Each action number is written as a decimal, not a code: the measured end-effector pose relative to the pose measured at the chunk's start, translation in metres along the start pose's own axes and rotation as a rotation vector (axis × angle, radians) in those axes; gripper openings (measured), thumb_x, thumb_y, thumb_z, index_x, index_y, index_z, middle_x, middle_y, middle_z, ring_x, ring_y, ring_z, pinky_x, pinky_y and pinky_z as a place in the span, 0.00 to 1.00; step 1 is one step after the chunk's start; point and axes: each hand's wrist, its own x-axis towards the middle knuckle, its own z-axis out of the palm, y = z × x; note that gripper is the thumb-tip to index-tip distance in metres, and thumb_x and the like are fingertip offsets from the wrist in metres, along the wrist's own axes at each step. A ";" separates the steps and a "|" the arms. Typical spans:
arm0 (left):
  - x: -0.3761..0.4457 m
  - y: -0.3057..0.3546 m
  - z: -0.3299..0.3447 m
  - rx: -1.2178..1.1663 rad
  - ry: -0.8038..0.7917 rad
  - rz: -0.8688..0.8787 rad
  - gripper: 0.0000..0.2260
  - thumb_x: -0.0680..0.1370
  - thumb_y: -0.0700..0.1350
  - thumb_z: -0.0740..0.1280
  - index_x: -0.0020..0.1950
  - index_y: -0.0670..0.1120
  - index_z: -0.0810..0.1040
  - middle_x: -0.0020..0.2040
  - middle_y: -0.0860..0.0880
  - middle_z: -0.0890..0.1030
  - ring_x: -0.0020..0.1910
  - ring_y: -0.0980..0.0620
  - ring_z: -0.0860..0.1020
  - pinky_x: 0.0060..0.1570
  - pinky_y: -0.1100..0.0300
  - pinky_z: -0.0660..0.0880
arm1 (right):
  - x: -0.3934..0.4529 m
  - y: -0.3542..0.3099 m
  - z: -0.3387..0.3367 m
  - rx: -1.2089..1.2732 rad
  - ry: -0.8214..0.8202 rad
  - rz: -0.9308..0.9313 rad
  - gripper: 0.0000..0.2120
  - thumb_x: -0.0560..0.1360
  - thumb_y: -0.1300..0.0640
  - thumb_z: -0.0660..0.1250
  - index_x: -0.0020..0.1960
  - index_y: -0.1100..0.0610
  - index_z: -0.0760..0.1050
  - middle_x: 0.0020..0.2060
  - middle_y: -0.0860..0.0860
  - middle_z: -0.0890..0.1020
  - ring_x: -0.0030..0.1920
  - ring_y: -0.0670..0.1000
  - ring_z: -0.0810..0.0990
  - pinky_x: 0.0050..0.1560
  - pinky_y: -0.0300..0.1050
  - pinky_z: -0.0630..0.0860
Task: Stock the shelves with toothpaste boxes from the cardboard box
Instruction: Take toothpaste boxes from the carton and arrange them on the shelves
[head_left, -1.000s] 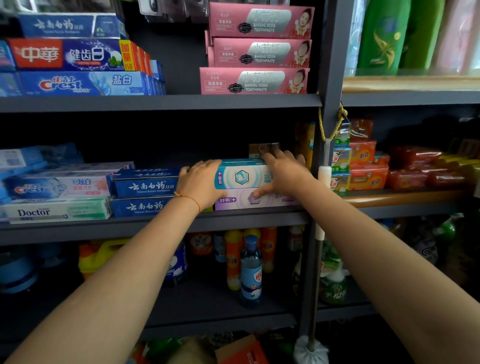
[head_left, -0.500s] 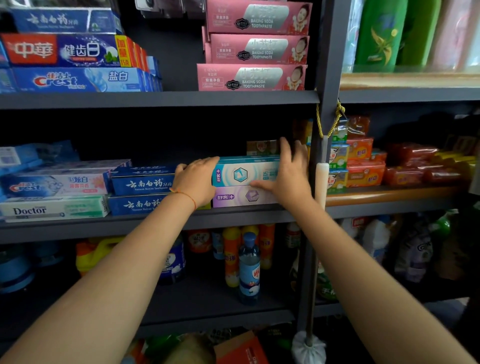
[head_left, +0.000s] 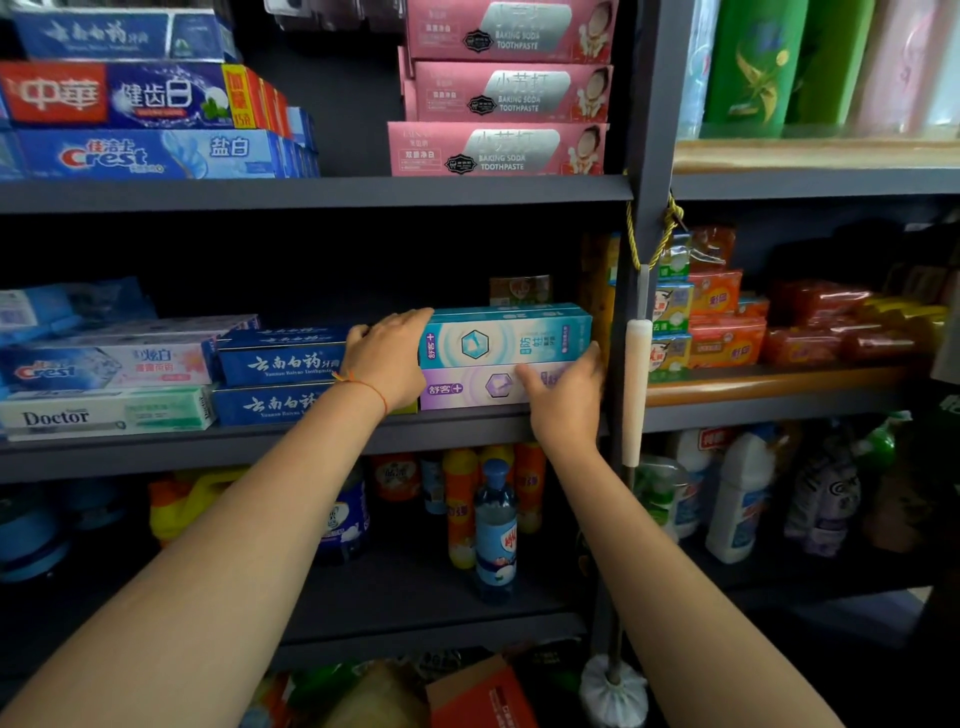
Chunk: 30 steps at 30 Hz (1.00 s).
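Note:
A teal toothpaste box (head_left: 506, 340) lies on top of a purple toothpaste box (head_left: 467, 388) on the middle shelf (head_left: 218, 447), right of two dark blue boxes (head_left: 280, 361). My left hand (head_left: 387, 358) covers the stack's left end, its fingers curled over the teal box's top edge. My right hand (head_left: 563, 397) presses against the stack's right end, thumb lying on the purple box's front and fingers straight along the end. An open cardboard box (head_left: 480, 696) shows at the bottom edge, below my arms.
Crest and Doctor boxes (head_left: 104, 384) fill the shelf's left part. Pink toothpaste boxes (head_left: 498, 93) are stacked on the upper shelf. A grey upright post (head_left: 647, 130) with a hanging mop handle (head_left: 636, 389) stands right of the stack. Bottles (head_left: 496, 525) crowd the lower shelf; soap packs (head_left: 717, 322) lie to the right.
My right hand slid down from the top of the teal box to the stack's right end, its thumb now on the purple box. My left hand stayed at the left end.

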 end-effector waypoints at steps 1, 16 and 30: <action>0.000 0.000 0.000 -0.007 0.004 -0.001 0.31 0.78 0.41 0.68 0.79 0.49 0.59 0.75 0.47 0.68 0.73 0.47 0.65 0.71 0.50 0.59 | 0.000 0.000 0.000 0.001 0.000 -0.001 0.46 0.74 0.48 0.72 0.79 0.62 0.47 0.75 0.58 0.61 0.75 0.58 0.60 0.74 0.53 0.61; 0.002 0.006 0.001 0.017 -0.006 -0.020 0.28 0.76 0.38 0.66 0.75 0.45 0.63 0.68 0.45 0.73 0.68 0.46 0.69 0.66 0.52 0.61 | 0.007 0.006 -0.003 0.057 -0.010 0.026 0.38 0.70 0.53 0.77 0.72 0.61 0.61 0.68 0.57 0.71 0.68 0.58 0.71 0.65 0.54 0.72; 0.009 0.011 0.008 0.040 0.015 -0.056 0.20 0.77 0.44 0.64 0.68 0.45 0.68 0.62 0.44 0.77 0.64 0.44 0.73 0.66 0.48 0.62 | -0.005 -0.012 -0.002 -0.188 0.088 -0.367 0.46 0.73 0.51 0.73 0.78 0.63 0.48 0.77 0.64 0.54 0.77 0.61 0.54 0.76 0.53 0.55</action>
